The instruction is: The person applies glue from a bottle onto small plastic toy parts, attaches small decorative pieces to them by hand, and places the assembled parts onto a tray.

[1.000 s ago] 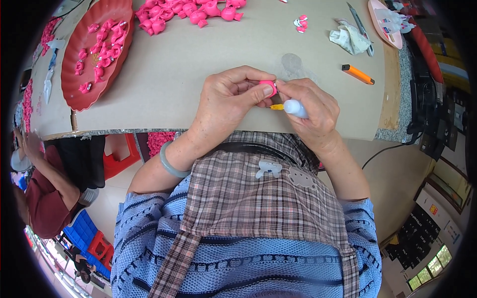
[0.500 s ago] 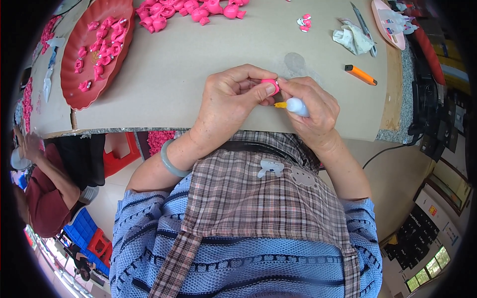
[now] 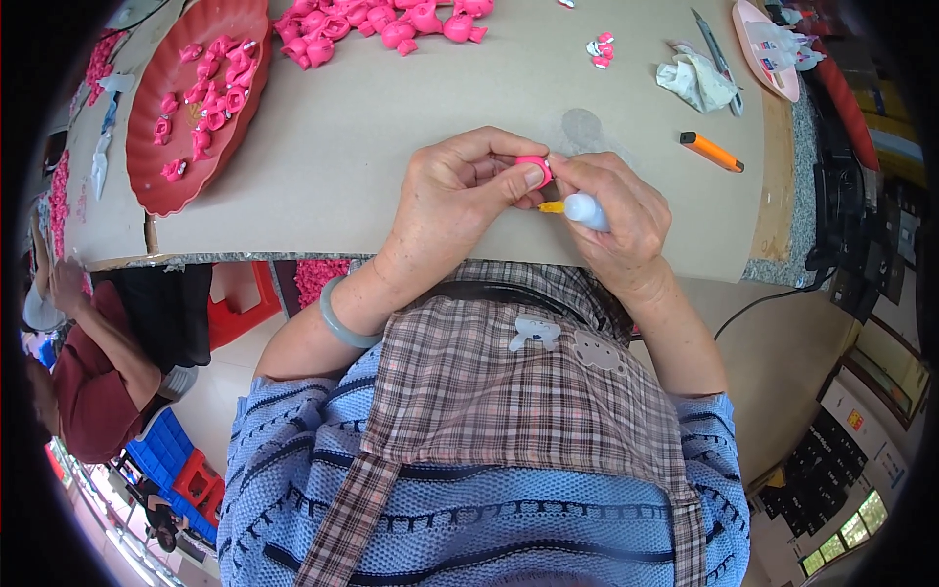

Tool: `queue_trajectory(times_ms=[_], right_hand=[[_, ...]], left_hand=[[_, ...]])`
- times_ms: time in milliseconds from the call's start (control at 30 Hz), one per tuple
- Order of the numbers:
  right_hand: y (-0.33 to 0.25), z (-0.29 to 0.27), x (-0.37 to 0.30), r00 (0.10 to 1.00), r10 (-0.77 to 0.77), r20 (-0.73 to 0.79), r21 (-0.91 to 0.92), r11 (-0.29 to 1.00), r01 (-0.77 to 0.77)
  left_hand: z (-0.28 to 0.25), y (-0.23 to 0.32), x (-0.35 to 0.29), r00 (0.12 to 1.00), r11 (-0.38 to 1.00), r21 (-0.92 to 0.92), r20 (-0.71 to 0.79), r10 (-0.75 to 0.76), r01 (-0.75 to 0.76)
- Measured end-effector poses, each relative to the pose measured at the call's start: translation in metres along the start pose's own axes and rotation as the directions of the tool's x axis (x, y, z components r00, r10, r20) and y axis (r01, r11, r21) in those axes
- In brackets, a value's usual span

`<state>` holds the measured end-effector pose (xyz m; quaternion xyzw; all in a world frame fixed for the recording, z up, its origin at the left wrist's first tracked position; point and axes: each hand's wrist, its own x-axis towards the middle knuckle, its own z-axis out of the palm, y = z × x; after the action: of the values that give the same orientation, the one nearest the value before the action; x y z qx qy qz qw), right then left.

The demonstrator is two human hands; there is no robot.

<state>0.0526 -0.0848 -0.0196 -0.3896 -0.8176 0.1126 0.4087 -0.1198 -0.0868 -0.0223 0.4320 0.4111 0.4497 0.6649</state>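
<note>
My left hand (image 3: 455,191) is closed, pinching a small pink molded piece (image 3: 536,172) between thumb and fingers above the table's near edge. My right hand (image 3: 631,215) wraps its lower fingers round a small whitish squeeze bottle (image 3: 587,210). The bottle's yellow tip points left, just below the pink piece. My right thumb and forefinger come together at the piece's right side, where a small white spot shows. Whether they pinch a separate tiny part there, I cannot make out.
A red scalloped tray (image 3: 156,108) with several pink pieces lies left. More pink figures (image 3: 396,29) are heaped at the back. On the right are an orange marker (image 3: 711,152), a crumpled tissue (image 3: 694,80), a knife (image 3: 719,54) and a pink dish (image 3: 751,34) of bottles. A co-worker (image 3: 98,382) sits left.
Both hands keep nearly the same pose on the pink piece and the bottle. The whole view has shifted slightly. At the left, the co-worker's arm has moved a little.
</note>
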Motion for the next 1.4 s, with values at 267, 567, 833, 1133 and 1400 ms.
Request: queue_trajectory(times_ms=[267, 567, 833, 1133, 1400], right_hand=[[0.000, 0.000, 0.003, 0.958, 0.285, -0.041, 0.257, 0.929, -0.266], [0.000, 0.005, 0.005, 0.912, 0.408, 0.036, 0.286, 0.870, -0.401], [0.001, 0.004, 0.004, 0.920, 0.387, 0.057, 0.287, 0.876, -0.386], [0.002, 0.005, 0.004, 0.925, 0.372, 0.074, 0.292, 0.879, -0.377], [0.000, 0.004, 0.005, 0.919, 0.385, 0.086, 0.276, 0.877, -0.394]], left_hand=[[-0.021, 0.004, 0.004, 0.992, 0.974, -0.225, 0.126, -0.007, 0.035], [-0.043, 0.001, 0.010, 0.969, 0.730, -0.652, 0.242, -0.057, 0.206], [-0.084, 0.041, 0.002, 0.993, 0.948, -0.298, -0.067, 0.099, -0.115], [-0.154, 0.085, 0.019, 0.523, -0.027, 0.989, 0.101, 0.847, -0.147], [-0.087, 0.051, 0.062, 0.650, -0.092, 0.930, 0.317, 0.691, -0.356]])
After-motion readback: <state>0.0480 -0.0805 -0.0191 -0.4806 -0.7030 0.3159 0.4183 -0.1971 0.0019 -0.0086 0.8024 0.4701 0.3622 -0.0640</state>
